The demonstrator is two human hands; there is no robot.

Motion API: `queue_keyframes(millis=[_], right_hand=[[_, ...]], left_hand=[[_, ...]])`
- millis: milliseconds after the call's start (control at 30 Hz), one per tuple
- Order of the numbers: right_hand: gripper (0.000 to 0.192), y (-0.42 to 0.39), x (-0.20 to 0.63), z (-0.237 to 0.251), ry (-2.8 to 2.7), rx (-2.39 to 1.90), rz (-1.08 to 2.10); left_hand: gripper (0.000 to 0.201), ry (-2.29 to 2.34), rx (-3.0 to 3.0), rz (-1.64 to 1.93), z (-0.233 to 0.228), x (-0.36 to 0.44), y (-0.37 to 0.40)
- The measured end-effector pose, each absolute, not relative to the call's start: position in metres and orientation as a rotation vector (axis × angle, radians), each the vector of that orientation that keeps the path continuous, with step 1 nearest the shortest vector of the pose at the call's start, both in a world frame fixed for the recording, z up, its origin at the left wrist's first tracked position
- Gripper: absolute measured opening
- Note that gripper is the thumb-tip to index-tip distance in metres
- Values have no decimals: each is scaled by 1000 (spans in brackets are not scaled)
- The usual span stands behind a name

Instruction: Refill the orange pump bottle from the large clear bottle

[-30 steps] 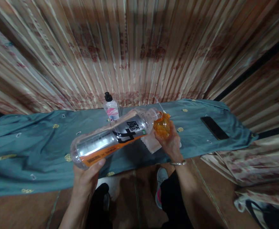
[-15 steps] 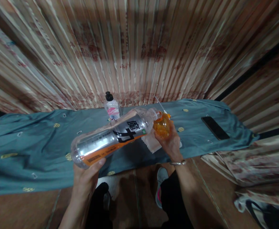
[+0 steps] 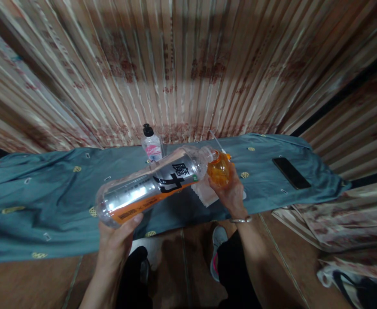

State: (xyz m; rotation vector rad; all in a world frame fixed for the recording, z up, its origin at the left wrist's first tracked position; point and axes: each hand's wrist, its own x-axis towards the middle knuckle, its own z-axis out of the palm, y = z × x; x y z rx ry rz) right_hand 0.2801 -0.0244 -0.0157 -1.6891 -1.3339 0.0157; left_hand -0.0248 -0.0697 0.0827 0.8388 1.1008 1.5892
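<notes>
The left hand [image 3: 115, 240], lower left, grips the base of the tilted large bottle [image 3: 153, 189] left of frame centre. The right hand [image 3: 232, 195], right of centre, clasps the orange bottle [image 3: 219, 172] at the large bottle's mouth.

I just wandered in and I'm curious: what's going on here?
The person's left hand holds a large clear plastic bottle with a silver and orange label near its base, slanted so its neck is at the top of a small translucent orange bottle in the right hand. I can't tell whether liquid is flowing. On the teal patterned cloth, a clear bottle with a black cap and pink label stands behind, and a black phone lies to the right.
</notes>
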Motion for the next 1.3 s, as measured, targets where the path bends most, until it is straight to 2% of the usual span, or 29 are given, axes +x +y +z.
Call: queue_keyframes(millis=[367, 700, 1300], right_hand=[[88, -24, 280, -19, -1307, -1675, 54], [89, -24, 280, -19, -1315, -1694, 44], [86, -24, 279, -16, -1303, -1685, 37]], left_hand=[[72, 1120, 860, 1557, 85, -25, -70], [65, 1138, 850, 1565, 86, -24, -71], [68, 1137, 861, 1576, 84, -25, -70]])
